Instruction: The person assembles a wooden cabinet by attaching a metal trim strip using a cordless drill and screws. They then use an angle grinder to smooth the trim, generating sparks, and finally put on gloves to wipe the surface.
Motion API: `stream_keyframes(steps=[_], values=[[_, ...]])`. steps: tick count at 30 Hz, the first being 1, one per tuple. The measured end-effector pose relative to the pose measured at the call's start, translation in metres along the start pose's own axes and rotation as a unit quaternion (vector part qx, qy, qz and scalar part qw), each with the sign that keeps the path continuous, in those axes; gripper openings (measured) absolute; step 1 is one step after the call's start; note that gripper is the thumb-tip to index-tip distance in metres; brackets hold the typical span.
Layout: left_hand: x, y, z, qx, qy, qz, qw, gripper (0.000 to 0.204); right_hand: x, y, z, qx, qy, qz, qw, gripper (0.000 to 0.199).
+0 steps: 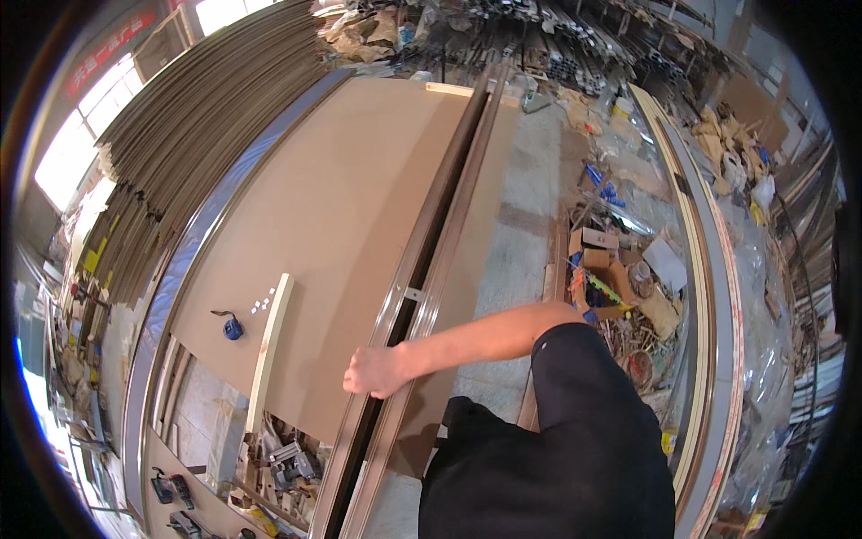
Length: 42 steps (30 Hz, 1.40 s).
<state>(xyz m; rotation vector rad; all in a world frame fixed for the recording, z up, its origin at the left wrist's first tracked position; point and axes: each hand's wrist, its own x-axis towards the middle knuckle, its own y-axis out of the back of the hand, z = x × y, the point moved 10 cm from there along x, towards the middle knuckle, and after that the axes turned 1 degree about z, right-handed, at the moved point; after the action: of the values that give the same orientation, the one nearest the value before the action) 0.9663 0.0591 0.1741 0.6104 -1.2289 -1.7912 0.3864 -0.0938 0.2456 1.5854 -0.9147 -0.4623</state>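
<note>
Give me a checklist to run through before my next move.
1. Right hand placed: fingers curled, over the paired brown rails. Ok; whether it grips anything, cannot tell.
2. Left hand clear: not in view. Cannot tell.
3. Small light-coloured piece at the rails secured: it sits ahead of the right hand, but its fixing is too small to see. Cannot tell.
4. Blue tape measure off the rails: it lies on the brown panel, to their left. Ok.
5. Pale wooden strip wholly on the panel: its near end reaches past the panel's edge. Not ok.
</note>
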Motion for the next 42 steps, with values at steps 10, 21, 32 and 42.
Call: stream_keyframes(steps=[10, 21, 32, 42], values=[[0.036, -0.012, 0.025, -0.127, 0.166, -0.101, 0.973, 0.032, -0.005, -0.019, -0.006, 0.018, 0.020, -0.026, 0.999, 0.020], [0.088, -0.007, 0.080, -0.032, 0.075, -0.189, 0.979, 0.025, -0.009, -0.018, 0.011, 0.066, 0.021, 0.026, 0.997, 0.021], [0.047, -0.020, 0.088, 0.018, 0.054, -0.218, 0.974, 0.017, -0.028, -0.004, -0.027, 0.102, -0.022, 0.006, 0.995, 0.033], [0.076, -0.036, 0.119, -0.020, 0.106, -0.190, 0.976, 0.025, 0.000, 0.012, -0.121, 0.154, -0.025, -0.059, 0.986, 0.053]])
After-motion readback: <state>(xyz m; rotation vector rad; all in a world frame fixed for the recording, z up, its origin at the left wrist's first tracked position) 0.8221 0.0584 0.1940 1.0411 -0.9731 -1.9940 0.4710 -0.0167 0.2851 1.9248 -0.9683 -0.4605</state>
